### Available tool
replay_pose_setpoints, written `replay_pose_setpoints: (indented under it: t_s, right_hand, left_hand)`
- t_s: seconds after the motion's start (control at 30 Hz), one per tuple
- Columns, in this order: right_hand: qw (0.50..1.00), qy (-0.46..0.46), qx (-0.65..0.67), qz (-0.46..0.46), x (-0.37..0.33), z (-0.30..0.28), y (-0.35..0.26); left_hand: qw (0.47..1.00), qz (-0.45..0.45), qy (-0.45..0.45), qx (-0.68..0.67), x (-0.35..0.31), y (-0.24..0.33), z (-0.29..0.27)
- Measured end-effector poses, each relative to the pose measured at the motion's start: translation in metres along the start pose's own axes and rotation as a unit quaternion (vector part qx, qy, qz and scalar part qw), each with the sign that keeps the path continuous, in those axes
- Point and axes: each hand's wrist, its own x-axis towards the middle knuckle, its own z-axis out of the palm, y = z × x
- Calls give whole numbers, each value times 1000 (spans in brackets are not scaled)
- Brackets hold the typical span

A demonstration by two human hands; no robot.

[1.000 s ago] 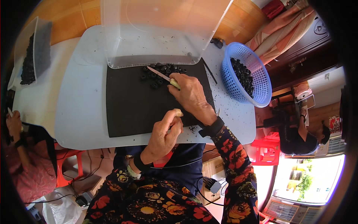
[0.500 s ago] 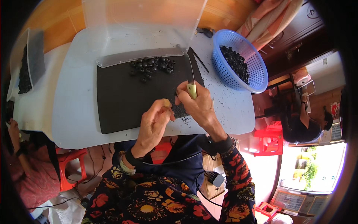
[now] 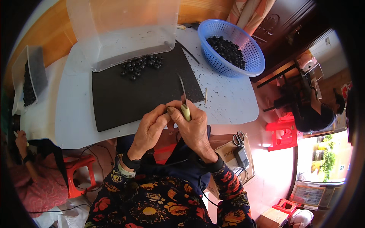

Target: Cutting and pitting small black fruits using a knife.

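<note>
My right hand (image 3: 194, 129) is closed round the pale green handle of a small knife (image 3: 185, 111), its slim curved blade pointing away from me over the black mat (image 3: 144, 95). Against it, my left hand (image 3: 147, 131) is closed, thumb and fingertips pinched together and meeting the right hand's fingertips. Whatever lies between the fingertips is hidden. Both hands are above the near edge of the mat. Farther back on the mat lies a loose heap of shiny black round pieces (image 3: 137, 66), some with a hole, like beads.
A blue perforated basket (image 3: 249, 64) of black pieces stands at the right back. A clear plastic bin (image 3: 125, 30) lies on its side behind the mat. Dark crumbs and a thin stick (image 3: 206, 95) are on the pale table (image 3: 232, 110). Other people sit at both sides; scissors (image 3: 238, 139) rest on a carton.
My hands have come together at the mat's near edge; before, they were slightly apart. The knife has moved toward me. The whole view has shifted a little.
</note>
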Motion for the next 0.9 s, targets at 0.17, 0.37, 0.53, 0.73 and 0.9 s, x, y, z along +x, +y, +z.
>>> replay_pose_setpoints:
  t_s: [0.17, 0.37, 0.53, 0.73, 0.9]
  right_hand:
    - [997, 29, -65, -33, -19, -2, -4]
    - [995, 103, -4, 4, -37, -11, 1]
    - [980, 68, -178, -53, -48, -26, 19]
    - [954, 6, -276, -118, -43, -38, 19]
    - [943, -29, -305, -133, -36, -37, 15]
  left_hand:
    - [995, -54, 8, -84, -11, 0, 13]
    - [997, -77, 16, -24, -11, 7, 22]
    - [994, -41, 4, 98, -13, 16, 24]
    - [996, -29, -10, 84, -12, 10, 20]
    - [996, -60, -11, 68, -10, 6, 18]
